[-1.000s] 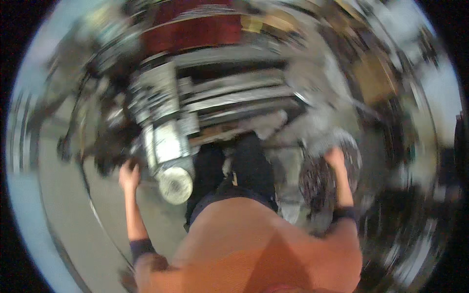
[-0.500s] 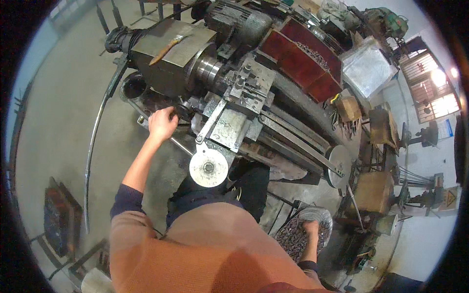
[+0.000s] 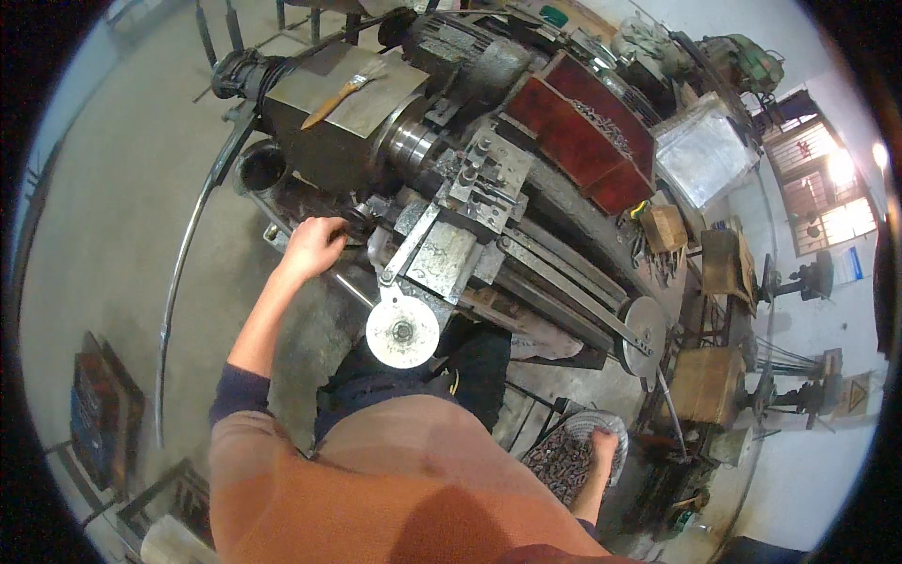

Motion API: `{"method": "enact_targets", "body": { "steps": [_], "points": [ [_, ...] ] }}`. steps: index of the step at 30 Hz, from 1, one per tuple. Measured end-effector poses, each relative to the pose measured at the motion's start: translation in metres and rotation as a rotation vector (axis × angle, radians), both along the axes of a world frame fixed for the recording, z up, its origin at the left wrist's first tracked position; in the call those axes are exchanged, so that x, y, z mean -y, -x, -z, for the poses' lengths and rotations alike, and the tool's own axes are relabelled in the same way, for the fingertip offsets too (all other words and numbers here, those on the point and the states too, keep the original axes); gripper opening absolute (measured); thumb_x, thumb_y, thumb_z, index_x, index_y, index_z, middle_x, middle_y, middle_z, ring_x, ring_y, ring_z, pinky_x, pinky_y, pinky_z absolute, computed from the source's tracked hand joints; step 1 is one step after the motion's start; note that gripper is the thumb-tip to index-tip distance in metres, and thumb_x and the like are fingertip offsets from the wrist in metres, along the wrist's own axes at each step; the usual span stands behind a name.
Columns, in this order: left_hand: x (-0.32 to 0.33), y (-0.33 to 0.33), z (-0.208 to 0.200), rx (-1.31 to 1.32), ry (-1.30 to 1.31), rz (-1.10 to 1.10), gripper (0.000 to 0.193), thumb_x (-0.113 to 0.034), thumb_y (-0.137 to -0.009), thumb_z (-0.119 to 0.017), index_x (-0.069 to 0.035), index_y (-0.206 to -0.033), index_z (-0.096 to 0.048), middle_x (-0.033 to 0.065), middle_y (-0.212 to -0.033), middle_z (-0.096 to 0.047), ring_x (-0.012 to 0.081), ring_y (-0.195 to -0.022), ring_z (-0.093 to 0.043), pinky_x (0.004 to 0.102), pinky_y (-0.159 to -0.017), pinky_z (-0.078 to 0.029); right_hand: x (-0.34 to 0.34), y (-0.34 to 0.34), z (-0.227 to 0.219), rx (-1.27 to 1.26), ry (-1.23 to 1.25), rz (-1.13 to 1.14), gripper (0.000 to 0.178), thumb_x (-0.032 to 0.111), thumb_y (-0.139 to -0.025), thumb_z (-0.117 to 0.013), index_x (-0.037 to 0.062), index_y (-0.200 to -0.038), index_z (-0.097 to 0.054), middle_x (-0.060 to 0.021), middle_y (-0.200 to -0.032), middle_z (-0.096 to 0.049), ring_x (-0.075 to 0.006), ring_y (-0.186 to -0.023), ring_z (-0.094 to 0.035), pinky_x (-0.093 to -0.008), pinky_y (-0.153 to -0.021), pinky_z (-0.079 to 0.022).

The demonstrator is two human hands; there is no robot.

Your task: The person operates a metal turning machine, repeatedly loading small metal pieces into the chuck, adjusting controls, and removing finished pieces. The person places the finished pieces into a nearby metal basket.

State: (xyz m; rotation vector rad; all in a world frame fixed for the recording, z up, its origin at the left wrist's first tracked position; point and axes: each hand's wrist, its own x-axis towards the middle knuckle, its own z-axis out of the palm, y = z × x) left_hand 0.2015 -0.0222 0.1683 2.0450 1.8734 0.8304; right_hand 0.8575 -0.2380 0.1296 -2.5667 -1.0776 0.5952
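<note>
My left hand reaches to the near side of a lathe, its fingers curled against a dark part below the chuck. What they grip there is hidden. Down at the right, my right hand is closed over a pale woven sack full of small metal pieces; anything inside the fingers is too small to make out. Between my hands are the lathe's tool post and a round white handwheel disc close to my waist.
A brush with a wooden handle lies on the headstock cover. Behind the lathe bed stands a dark red metal tray with metal pieces in it. A long lever runs to a round plate at right. Cardboard boxes stand farther right.
My right hand has lifted a little from among the metal pieces in the sack. My left hand stays by the same dark part. The whole view has shifted slightly.
</note>
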Motion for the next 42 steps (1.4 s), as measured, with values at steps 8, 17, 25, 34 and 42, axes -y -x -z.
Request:
{"method": "enact_targets", "body": {
  "steps": [8,17,25,34,42],
  "points": [
    [0.005,-0.109,-0.095,0.205,-0.045,0.399,0.023,-0.028,-0.078,-0.057,-0.006,-0.080,-0.064,0.0175,-0.070,-0.059,0.0341,-0.066,-0.059,0.0413,-0.059,-0.048,-0.125,0.172,-0.096,-0.027,-0.668,-0.975,0.053,0.004,-0.053,-0.056,0.0032,-0.105,-0.062,-0.0196,-0.115,-0.051,-0.0330,-0.107,-0.052,-0.0365,-0.089,-0.044],
    [0.014,-0.141,-0.099,0.375,0.009,0.507,0.030,-0.030,-0.083,-0.057,-0.002,-0.071,-0.059,0.0181,-0.058,-0.053,0.0327,-0.052,-0.054,0.0373,-0.048,-0.039,-0.183,0.323,-0.160,-0.233,-0.793,-1.459,0.050,0.006,-0.049,-0.063,-0.0023,-0.098,-0.058,-0.0245,-0.109,-0.049,-0.0384,-0.092,-0.055,-0.0377,-0.079,-0.047],
    [0.011,-0.120,-0.094,0.552,0.067,0.400,0.029,-0.026,-0.083,-0.057,-0.003,-0.066,-0.059,0.0176,-0.054,-0.051,0.0332,-0.052,-0.054,0.0376,-0.047,-0.041,-0.225,0.349,-0.178,-0.186,-0.676,-1.652,0.035,0.007,-0.049,-0.063,0.0017,-0.083,-0.064,-0.0128,-0.084,-0.058,-0.0315,-0.074,-0.055,-0.0373,-0.064,-0.046],
    [0.031,0.020,-0.156,0.355,-0.015,-0.014,0.026,-0.022,-0.085,-0.054,0.003,-0.092,-0.059,0.0095,-0.066,-0.058,0.0141,-0.060,-0.058,0.0301,-0.056,-0.045,-0.331,0.418,-0.188,0.457,-0.541,-1.602,0.027,0.016,-0.051,-0.063,0.0102,-0.077,-0.069,-0.0077,-0.082,-0.063,-0.0264,-0.084,-0.057,-0.0353,-0.074,-0.046],
    [0.148,0.164,-0.104,-0.282,0.136,-0.575,0.027,-0.027,-0.083,-0.056,-0.003,-0.095,-0.059,0.0160,-0.063,-0.058,0.0350,-0.062,-0.057,0.0410,-0.057,-0.043,-0.374,0.442,-0.156,0.422,-0.274,-1.512,0.024,0.022,-0.054,-0.061,0.0130,-0.073,-0.071,-0.0115,-0.074,-0.065,-0.0273,-0.078,-0.060,-0.0350,-0.070,-0.048]
  ]
}}
